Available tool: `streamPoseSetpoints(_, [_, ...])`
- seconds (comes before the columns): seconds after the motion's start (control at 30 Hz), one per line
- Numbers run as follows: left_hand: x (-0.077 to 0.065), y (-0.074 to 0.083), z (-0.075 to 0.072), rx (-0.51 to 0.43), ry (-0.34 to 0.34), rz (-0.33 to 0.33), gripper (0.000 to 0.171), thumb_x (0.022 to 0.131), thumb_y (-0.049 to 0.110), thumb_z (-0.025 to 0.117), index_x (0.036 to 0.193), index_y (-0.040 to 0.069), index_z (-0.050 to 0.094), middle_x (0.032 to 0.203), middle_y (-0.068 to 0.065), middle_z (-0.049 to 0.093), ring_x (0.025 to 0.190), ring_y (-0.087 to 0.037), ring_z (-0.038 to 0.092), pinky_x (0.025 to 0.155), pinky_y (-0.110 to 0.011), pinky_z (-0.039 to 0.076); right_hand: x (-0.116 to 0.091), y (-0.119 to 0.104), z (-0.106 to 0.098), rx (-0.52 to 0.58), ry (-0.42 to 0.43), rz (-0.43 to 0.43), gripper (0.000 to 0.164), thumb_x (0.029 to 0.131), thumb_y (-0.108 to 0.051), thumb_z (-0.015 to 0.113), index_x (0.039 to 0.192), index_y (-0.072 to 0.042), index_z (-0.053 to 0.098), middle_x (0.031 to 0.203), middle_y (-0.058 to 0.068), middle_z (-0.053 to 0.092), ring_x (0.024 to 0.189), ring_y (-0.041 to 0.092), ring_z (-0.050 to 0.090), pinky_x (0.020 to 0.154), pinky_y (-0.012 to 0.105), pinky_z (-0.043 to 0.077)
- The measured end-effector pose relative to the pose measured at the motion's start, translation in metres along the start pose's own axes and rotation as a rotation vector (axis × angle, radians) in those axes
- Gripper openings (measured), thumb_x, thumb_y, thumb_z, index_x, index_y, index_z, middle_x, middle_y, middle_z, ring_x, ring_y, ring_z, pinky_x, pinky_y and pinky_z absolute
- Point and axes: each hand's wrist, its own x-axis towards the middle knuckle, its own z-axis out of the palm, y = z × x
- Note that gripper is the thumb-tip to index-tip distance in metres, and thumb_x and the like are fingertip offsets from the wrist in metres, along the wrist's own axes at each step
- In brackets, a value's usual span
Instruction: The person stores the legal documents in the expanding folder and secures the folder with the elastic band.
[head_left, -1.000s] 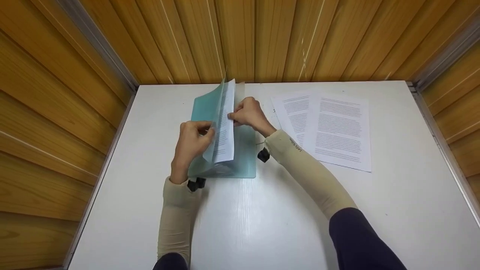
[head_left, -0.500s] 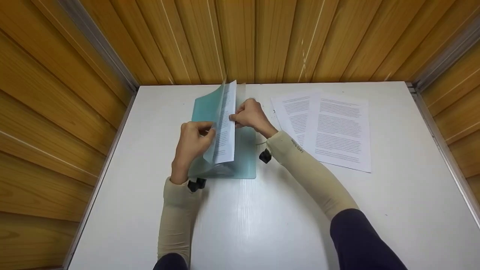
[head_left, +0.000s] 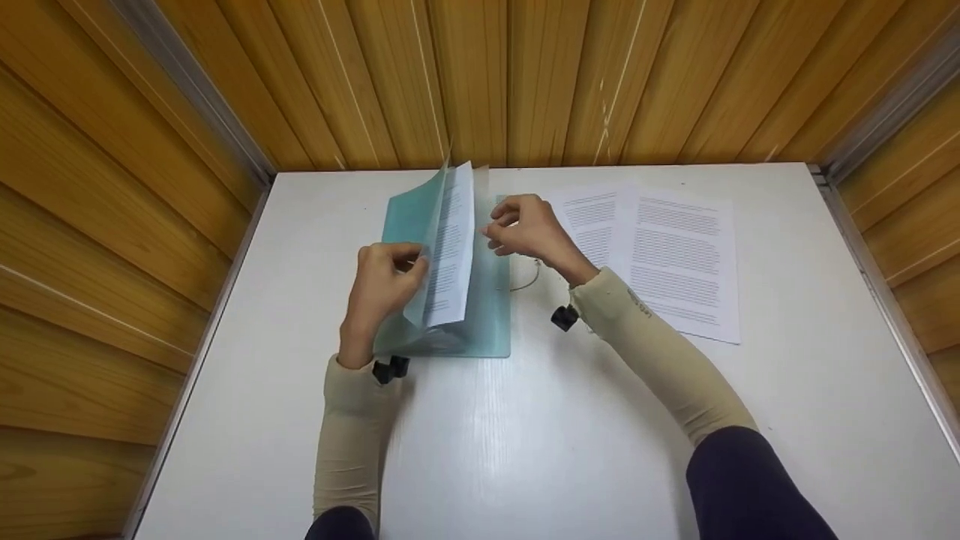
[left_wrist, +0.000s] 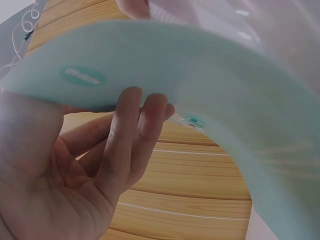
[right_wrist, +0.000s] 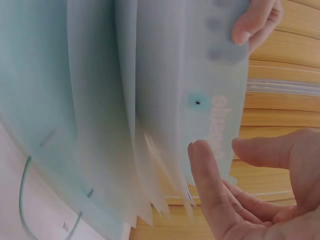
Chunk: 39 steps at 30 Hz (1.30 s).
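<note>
A translucent teal document folder (head_left: 491, 326) stands partly open on the white table, its cover and inner leaves raised. My left hand (head_left: 377, 289) pinches the cover's edge between thumb and fingers; the left wrist view shows the curved cover (left_wrist: 210, 65) with an oval label. Among the leaves, a printed sheet (head_left: 448, 281) stands upright. My right hand (head_left: 531, 225) is just right of that sheet and holds nothing. Seen from the right wrist, its thumb and index finger are apart, in front of the raised leaves (right_wrist: 155, 75).
Several printed pages (head_left: 679, 262) lie overlapping on the table (head_left: 480, 450) to the right, partly behind my right forearm. A thin cord (head_left: 529, 283) loops from the folder's right edge. Wood-patterned walls (head_left: 480, 82) close in the back and sides.
My right hand has let go of the printed sheet's edge and moved a little right, its fingers parting. The sheet stays upright in the folder. My left hand keeps its grip on the cover.
</note>
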Motion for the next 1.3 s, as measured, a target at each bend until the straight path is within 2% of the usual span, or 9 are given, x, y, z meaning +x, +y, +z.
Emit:
streamPoseSetpoints(0.07, [0.000,0.000,-0.001,-0.001,0.001,-0.003,0.025,0.095,0.008,0.069,0.115,-0.003,0.081,0.110,-0.017,0.081,0.087,-0.026,0.078,0.075,-0.041,0.062,-0.004,0.002,-0.008,-0.023,0.008,-0.024,0.041,0.100,-0.019,0.074,0.132,0.004,0.065,0.118,0.018,0.073,0.090,0.025,0.081,0.078,0.035,0.065])
streamPoseSetpoints(0.17, [0.001,0.000,-0.001,-0.003,0.000,-0.012,0.025,0.095,0.008,0.070,0.115,-0.002,0.081,0.110,-0.017,0.081,0.087,-0.026,0.078,0.076,-0.041,0.062,-0.010,0.004,-0.020,-0.076,0.037,-0.054,0.038,0.099,-0.022,0.074,0.129,0.001,0.067,0.117,0.018,0.074,0.090,0.025,0.080,0.083,0.040,0.065])
streamPoseSetpoints(0.3, [0.002,0.001,-0.002,-0.001,0.002,-0.011,0.025,0.095,0.008,0.070,0.115,-0.002,0.081,0.110,-0.017,0.081,0.087,-0.027,0.078,0.076,-0.042,0.062,-0.016,0.006,-0.037,-0.148,0.084,-0.051,0.038,0.099,-0.026,0.074,0.128,-0.002,0.070,0.118,0.015,0.075,0.097,0.025,0.078,0.090,0.043,0.063])
streamPoseSetpoints(0.47, [0.003,0.001,-0.001,0.007,0.006,0.000,0.026,0.094,0.007,0.069,0.114,-0.003,0.081,0.109,-0.018,0.081,0.087,-0.028,0.078,0.076,-0.043,0.063,-0.022,0.009,-0.059,-0.203,0.126,-0.034,0.039,0.099,-0.029,0.074,0.129,-0.004,0.071,0.121,0.014,0.074,0.108,0.026,0.074,0.091,0.042,0.059])
streamPoseSetpoints(1.07, [0.003,0.001,0.000,-0.009,-0.012,-0.026,0.026,0.095,0.009,0.070,0.116,-0.002,0.081,0.109,-0.016,0.081,0.086,-0.026,0.077,0.074,-0.040,0.061,-0.045,0.032,-0.118,-0.266,0.210,0.033,0.046,0.100,-0.035,0.073,0.135,-0.005,0.066,0.135,0.017,0.067,0.123,0.037,0.066,0.100,0.050,0.055])
streamPoseSetpoints(1.3, [0.001,0.001,0.000,-0.005,-0.001,-0.019,0.025,0.095,0.008,0.070,0.115,-0.001,0.082,0.109,-0.016,0.081,0.088,-0.026,0.078,0.077,-0.043,0.062,-0.055,0.046,-0.138,-0.283,0.240,0.065,0.051,0.100,-0.038,0.073,0.138,-0.005,0.064,0.138,0.019,0.066,0.125,0.039,0.065,0.097,0.048,0.054])
